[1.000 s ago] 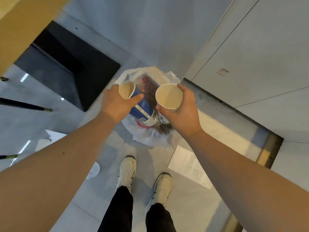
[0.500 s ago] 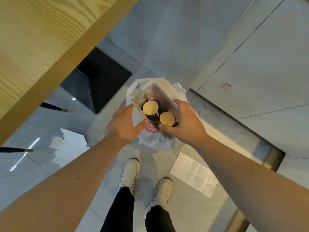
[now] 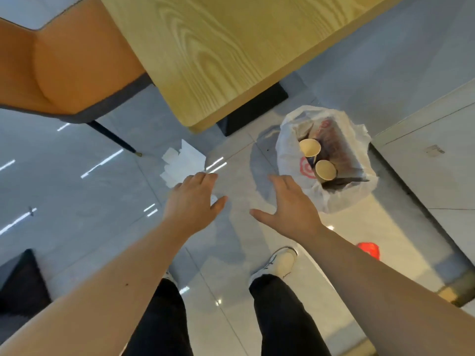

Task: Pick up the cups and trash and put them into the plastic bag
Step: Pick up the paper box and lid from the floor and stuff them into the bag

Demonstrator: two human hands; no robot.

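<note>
Grey tiled floor beside a wooden table: both hands bare and spread, two cups in the bag.

Two paper cups (image 3: pixel 309 147) stand mouth-up inside the white plastic bag (image 3: pixel 288 150), just beyond the right hand's (image 3: pixel 290 204) splayed, empty fingers. Crumpled white paper (image 3: pixel 183 161) lies at the left hand's (image 3: pixel 191 201) open fingertips, likely the next pickup; a red scrap (image 3: pixel 368 249) lies behind the right wrist.
</note>
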